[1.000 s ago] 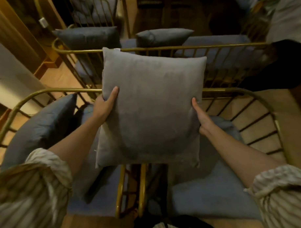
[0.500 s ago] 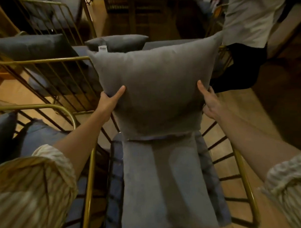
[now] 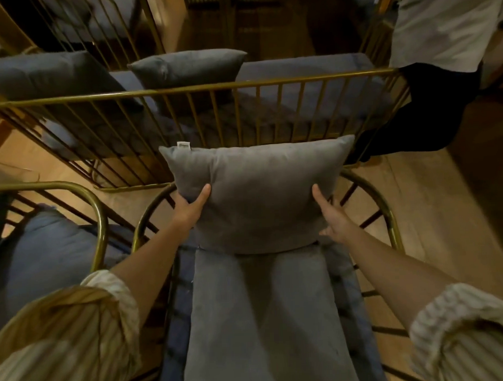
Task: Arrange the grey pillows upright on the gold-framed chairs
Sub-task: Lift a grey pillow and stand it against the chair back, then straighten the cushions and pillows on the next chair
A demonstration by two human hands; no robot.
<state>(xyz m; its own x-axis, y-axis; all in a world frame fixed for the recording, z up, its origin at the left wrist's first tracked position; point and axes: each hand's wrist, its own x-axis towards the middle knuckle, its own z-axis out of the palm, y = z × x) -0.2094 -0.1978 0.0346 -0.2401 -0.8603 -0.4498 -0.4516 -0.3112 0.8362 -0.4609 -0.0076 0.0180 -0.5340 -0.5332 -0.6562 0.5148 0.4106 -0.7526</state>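
Note:
A grey pillow (image 3: 262, 195) stands upright at the back of the gold-framed chair (image 3: 391, 228) in front of me, its lower edge resting on the grey seat cushion (image 3: 263, 318). My left hand (image 3: 191, 206) grips the pillow's left side and my right hand (image 3: 331, 219) presses its right side. A white tag sticks up at the pillow's top left corner. Another grey pillow (image 3: 189, 67) leans on the gold-framed bench (image 3: 201, 88) beyond, and a third pillow (image 3: 41, 75) lies further left.
A second gold-framed chair (image 3: 100, 212) with a blue-grey cushion (image 3: 41, 260) stands to my left. A person in a white shirt and dark trousers (image 3: 429, 98) stands at the upper right, next to the bench. Wooden floor shows to the right of the chair.
The pillow has come down from chest height onto the back of the right chair's seat. Both hands moved forward and down with it, and my view shifted right.

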